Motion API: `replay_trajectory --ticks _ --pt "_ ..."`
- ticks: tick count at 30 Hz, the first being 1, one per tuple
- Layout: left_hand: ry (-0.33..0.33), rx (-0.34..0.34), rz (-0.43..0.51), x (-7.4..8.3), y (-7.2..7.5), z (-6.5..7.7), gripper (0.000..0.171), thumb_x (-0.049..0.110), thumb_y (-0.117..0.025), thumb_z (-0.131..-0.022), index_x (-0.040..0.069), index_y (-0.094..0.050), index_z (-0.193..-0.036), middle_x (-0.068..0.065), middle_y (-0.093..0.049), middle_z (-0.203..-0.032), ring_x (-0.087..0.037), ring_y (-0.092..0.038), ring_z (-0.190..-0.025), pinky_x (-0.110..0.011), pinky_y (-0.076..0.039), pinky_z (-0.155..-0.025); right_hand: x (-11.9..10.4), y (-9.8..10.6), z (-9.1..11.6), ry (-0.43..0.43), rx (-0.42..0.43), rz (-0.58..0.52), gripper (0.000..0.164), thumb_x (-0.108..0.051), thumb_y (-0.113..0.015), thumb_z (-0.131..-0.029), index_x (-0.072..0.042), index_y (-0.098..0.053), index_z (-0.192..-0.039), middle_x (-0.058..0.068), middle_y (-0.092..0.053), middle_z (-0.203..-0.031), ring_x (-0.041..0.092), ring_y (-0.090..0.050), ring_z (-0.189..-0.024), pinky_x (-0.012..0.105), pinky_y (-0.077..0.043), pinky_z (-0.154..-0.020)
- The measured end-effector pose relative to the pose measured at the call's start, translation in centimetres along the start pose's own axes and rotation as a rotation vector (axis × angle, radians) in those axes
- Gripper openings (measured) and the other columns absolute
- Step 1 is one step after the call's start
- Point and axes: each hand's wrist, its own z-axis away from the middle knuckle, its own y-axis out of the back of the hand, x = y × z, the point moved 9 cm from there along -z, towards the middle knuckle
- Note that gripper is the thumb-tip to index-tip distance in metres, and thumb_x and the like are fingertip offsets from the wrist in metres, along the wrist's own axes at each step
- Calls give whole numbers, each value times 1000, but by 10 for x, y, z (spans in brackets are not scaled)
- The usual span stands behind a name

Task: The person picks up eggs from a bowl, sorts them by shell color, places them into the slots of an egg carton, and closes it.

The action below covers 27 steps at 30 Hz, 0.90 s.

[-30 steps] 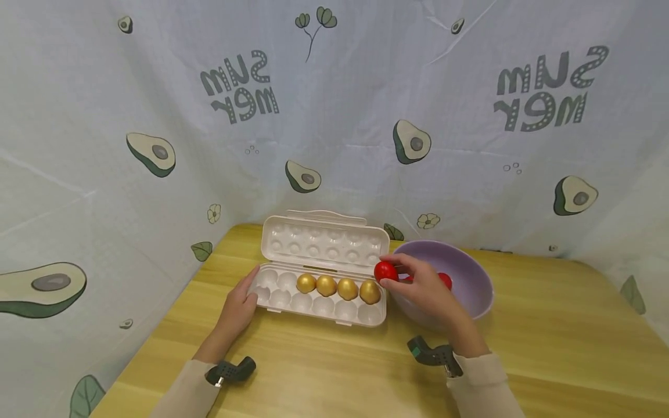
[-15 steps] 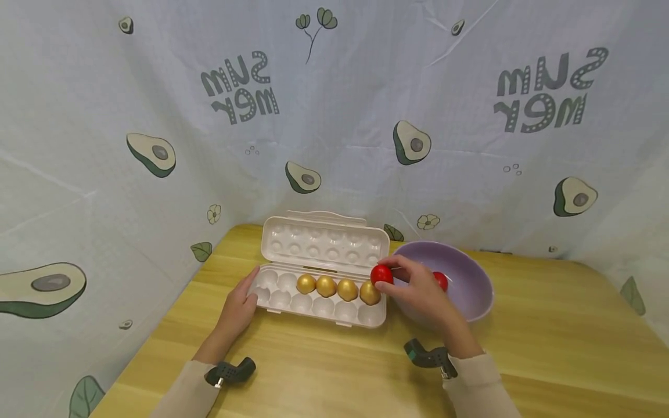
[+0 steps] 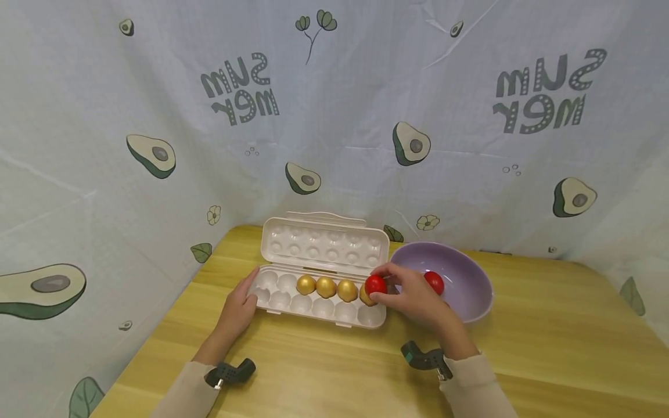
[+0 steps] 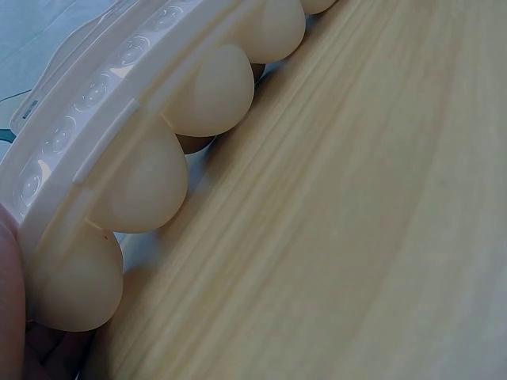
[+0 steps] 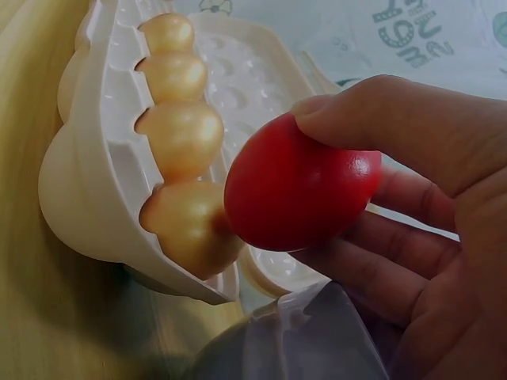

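Evidently, at the left end of the egg carton [image 3: 301, 302], the left hand [image 3: 241, 305] has a grip: its thumb lies at the near corner, and fingers show under that end in the left wrist view, parted only by the carton's edge, most likely to steady it. The carton rests on the wooden table [image 3: 324, 371], its lid [image 3: 325, 242] thrown back behind the cups, toward the printed cloth [image 3: 345, 87]. In the carton's back row the two leftmost cups are bare, and four golden eggs [image 3: 326, 287] fill the rest; all along its front row the cups hold nothing. Over the carton's right end, a red egg [image 3: 376, 285] is pinched between the thumb and fingers of the right hand [image 3: 418, 296], which are parted just enough to span it. It hides part of the rightmost golden egg from the head camera; whether the two touch, I cannot tell. To the right of the carton, just beside it, stands a purple bowl [image 3: 473, 290] with another red egg [image 3: 434, 283] inside, partly behind the right hand. The step in hand looks like placing the red egg in the carton. The next move, I judge, calls for easing it toward the near side, clear of the gold, lowering it into a front-row cup, perhaps the rightmost, and only then loosening the pinch.
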Motion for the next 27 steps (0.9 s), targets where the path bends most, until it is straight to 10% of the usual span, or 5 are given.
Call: replay_trajectory --ticks 27 --pt "12 -5 2 -2 -2 1 58 -1 -37 -83 8 -33 -140 -15 -35 -140 -29 -31 -129 -46 -27 -105 4 -18 -1 22 -71 68 33 -29 -72 -74 -23 -59 -103 -12 -59 -93 10 -54 -85 38 -49 -77"
